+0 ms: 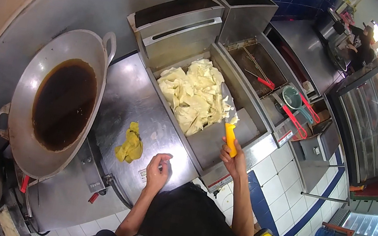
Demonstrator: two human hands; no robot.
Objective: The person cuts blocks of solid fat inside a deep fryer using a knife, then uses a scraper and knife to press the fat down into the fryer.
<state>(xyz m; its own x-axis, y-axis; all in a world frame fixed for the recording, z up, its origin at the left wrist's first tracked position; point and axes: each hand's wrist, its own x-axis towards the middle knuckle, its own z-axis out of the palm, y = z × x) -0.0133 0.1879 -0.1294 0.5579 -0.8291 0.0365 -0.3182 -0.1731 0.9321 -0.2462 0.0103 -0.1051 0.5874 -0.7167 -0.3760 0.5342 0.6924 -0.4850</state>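
Yellow-handled blade (pixel 230 134) points forward; slightly left.

We see a smooth, rounded yellow plastic handle (pixel 230 138), rough cream waxy chunks (pixel 190 95), matt crumpled yellow cloth (pixel 130 145), glossy silver metal worktop (pixel 122 87).

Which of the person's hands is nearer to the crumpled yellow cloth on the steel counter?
Left. The left hand is just right of the cloth, apart from it; the right hand is farther right, gripping a yellow handle.
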